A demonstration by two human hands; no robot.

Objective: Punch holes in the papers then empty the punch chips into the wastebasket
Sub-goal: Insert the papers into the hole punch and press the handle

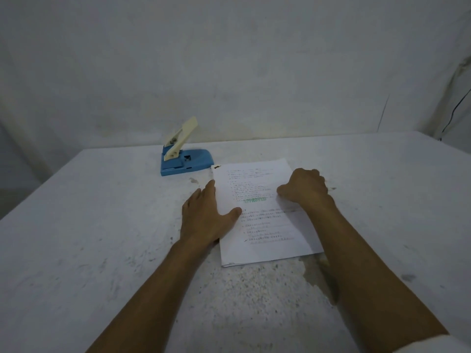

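— White papers (265,212) lie flat on the speckled table (102,250), the blue hole punch (186,160) just beyond their far-left corner, lever raised.
— And the hands?
— The left hand (204,217) lies spread along the left edge, thumb on the sheet. The right hand (304,188) is curled at the right edge; whether it pinches paper is unclear.

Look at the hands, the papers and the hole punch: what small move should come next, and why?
Probably slide the papers toward the blue hole punch. Both the left hand and right hand rest on the sheets, and the punch sits apart beyond their far left corner, lever raised.
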